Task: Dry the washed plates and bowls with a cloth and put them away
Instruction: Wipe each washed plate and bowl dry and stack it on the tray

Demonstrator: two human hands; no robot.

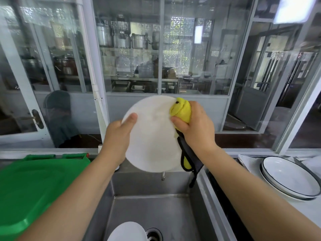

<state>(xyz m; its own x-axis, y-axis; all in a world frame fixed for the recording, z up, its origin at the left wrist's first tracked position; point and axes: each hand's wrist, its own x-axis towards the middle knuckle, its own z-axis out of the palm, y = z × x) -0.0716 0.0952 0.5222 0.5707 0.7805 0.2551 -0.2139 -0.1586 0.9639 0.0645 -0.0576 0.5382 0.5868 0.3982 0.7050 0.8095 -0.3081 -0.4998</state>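
A white plate (152, 134) is held upright above the steel sink (152, 206), facing me. My left hand (118, 136) grips its left edge, thumb on the front face. My right hand (196, 126) grips a yellow cloth with black trim (181, 110) and presses it against the plate's upper right edge. A tail of the cloth hangs down behind the plate's right side. Another white plate (128, 232) lies in the sink bottom beside the drain (153, 234).
A green plastic lid (29, 185) covers the left side of the counter. Two white bowls with dark rims (290, 178) are stacked on the right counter. A small tap (163, 175) juts from the sink's back wall. Glass partitions stand behind.
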